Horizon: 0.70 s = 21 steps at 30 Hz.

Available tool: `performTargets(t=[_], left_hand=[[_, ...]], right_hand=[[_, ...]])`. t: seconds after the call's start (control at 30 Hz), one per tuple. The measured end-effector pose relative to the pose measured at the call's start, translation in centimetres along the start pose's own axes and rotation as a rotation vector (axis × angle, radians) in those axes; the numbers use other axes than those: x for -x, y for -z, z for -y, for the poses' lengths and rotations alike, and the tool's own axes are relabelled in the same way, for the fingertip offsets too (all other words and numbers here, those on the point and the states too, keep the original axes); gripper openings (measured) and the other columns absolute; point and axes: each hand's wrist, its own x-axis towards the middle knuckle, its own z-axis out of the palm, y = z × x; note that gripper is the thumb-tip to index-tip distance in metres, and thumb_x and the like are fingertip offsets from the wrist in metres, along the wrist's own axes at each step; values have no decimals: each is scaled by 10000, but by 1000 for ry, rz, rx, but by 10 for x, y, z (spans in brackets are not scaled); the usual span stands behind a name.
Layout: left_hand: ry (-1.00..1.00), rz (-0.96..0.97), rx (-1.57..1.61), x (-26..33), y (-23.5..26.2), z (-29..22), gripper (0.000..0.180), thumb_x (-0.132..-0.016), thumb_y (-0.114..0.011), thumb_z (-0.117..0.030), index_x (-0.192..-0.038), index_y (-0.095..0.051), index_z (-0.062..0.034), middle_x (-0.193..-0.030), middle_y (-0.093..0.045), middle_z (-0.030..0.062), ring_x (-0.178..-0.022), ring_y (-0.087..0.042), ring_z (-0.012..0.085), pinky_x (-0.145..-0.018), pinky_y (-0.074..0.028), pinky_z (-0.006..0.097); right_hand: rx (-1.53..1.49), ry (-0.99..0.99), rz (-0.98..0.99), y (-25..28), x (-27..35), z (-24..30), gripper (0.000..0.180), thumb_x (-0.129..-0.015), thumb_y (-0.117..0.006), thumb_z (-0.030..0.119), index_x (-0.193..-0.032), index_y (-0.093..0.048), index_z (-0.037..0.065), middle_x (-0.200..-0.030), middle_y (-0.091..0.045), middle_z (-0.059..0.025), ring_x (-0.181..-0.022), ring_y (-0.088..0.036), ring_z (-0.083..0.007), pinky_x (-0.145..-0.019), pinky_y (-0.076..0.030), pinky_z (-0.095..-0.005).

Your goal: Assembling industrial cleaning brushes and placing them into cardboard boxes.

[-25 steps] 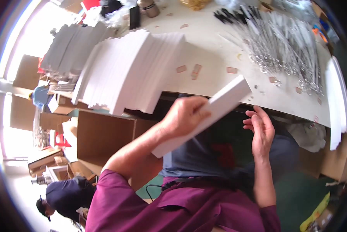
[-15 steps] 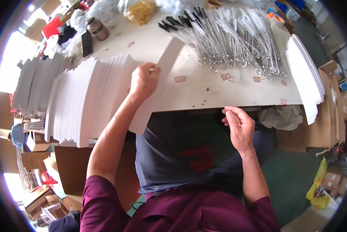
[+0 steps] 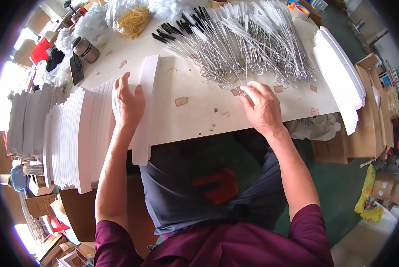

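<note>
My left hand (image 3: 128, 103) is open, thumb and fingers apart, at the left edge of a long white flat carton (image 3: 147, 98). The carton lies on the table, its near end sticking out past the front edge. At the near side of a big pile of thin wire-handled brushes (image 3: 270, 49), my right hand (image 3: 264, 109) pinches the looped end of a wire brush. Its fingertips partly hide that loop, and I cannot tell whether more than one wire is between them. The brushes have white or black bristles at the far end and rings at the near end.
Stacked white cartons (image 3: 81, 138) stand at the left; more white flat pieces (image 3: 339, 75) lie at the right edge. Behind are a metal bottle (image 3: 85, 50), a dark phone (image 3: 76, 69), a bag of yellow bands (image 3: 133, 22) and a tape roll (image 3: 298, 10). Cardboard boxes (image 3: 373, 111) flank the table.
My left hand has let go of the white carton, which now lies on the table further left. My right hand has moved forward from the table edge to the brushes and closed on a loop.
</note>
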Motion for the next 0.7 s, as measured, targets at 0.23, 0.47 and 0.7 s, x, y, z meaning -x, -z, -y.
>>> performTargets(t=[0.23, 0.47, 0.7], left_hand=[[-226, 274, 412, 11, 3, -84, 195, -887, -732, -79, -1062, -726, 7, -987, -746, 168, -876, -741, 273, -801, -590, 366], [-94, 742, 727, 23, -5, -156, 320, -979, -694, -261, -1094, -715, 37, -942, -758, 155, -837, -737, 192, -747, -608, 350], [584, 1093, 1521, 32, -17, -175, 443, -1048, -604, -337, -1195, -639, 80, -984, -718, 176, -887, -726, 231, -792, -627, 373]], right_hand=[[-94, -10, -120, 2, 3, -6, 146, -838, -754, 16, -978, -749, 55, -1025, -684, -94, -905, -690, -282, -774, -563, -409], [-169, 67, -197, 42, -1, 30, 168, -851, -761, -17, -1011, -741, 32, -966, -655, -98, -765, -703, -251, -655, -554, -364], [-187, 130, -200, 48, 22, 50, 201, -805, -780, -27, -975, -708, 52, -946, -665, -81, -754, -705, -260, -624, -569, -365]])
